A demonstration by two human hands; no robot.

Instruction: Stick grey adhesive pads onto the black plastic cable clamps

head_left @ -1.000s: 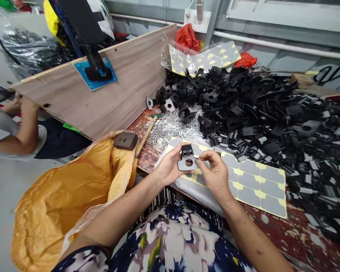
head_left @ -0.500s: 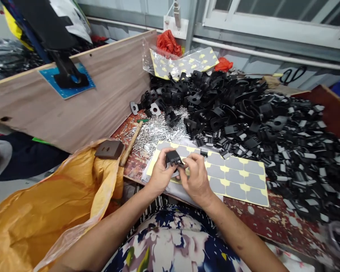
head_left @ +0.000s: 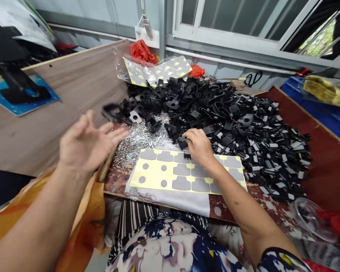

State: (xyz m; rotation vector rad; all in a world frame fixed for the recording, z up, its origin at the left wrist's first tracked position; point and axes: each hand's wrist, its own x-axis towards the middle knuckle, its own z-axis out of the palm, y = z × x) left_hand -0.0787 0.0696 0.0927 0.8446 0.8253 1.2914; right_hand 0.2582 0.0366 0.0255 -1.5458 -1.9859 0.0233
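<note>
I watch through one head-worn camera, looking forward and down from above the floral garment point(head_left: 170, 251) at bottom centre, across the nearby table point(head_left: 116, 182) and the black plastic parts point(head_left: 209, 107) to the window point(head_left: 235, 24) at upper right.

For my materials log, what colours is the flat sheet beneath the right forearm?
The sheet is yellow with grey patches, shown best in the head view.

Red tbl point(head_left: 116, 185) w/ blk parts point(head_left: 215, 105), pins point(head_left: 141, 139), label sheet point(head_left: 155, 173), wht cloth point(head_left: 184, 202)
</note>
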